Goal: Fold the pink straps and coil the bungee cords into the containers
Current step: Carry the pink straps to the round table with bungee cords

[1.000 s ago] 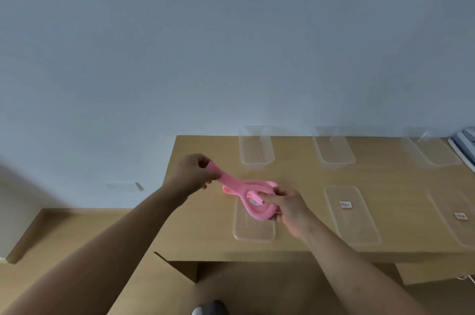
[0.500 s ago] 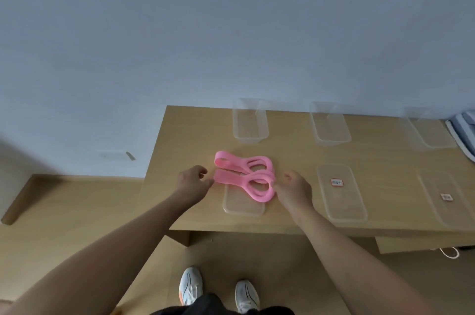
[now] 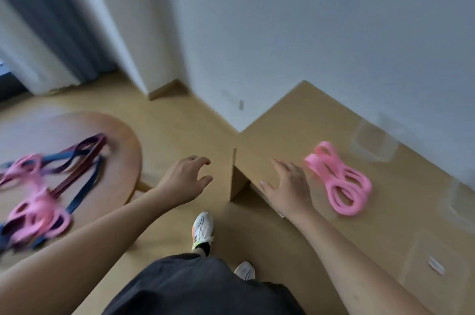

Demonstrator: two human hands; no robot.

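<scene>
A folded pink strap (image 3: 339,181) lies on the wooden table (image 3: 303,121) at the right; whether it sits in a container I cannot tell through the blur. My right hand (image 3: 288,186) hovers just left of it, fingers spread, holding nothing. My left hand (image 3: 185,181) is in the air over the floor, fingers loosely curled and empty. On a round wooden side table (image 3: 123,145) at the left lie more pink straps (image 3: 36,206) tangled with dark blue and purple bungee cords (image 3: 82,160). A clear container (image 3: 372,142) stands at the table's back.
Other clear containers (image 3: 437,265) show faintly at the right edge. Grey curtains (image 3: 51,31) hang at the far left beside a white wall. Wooden floor lies between the two tables, with my shoes (image 3: 203,229) on it.
Both hands have let go of the pink strap, which now lies on the table. The view has swung left, bringing the round side table with its straps and cords into sight.
</scene>
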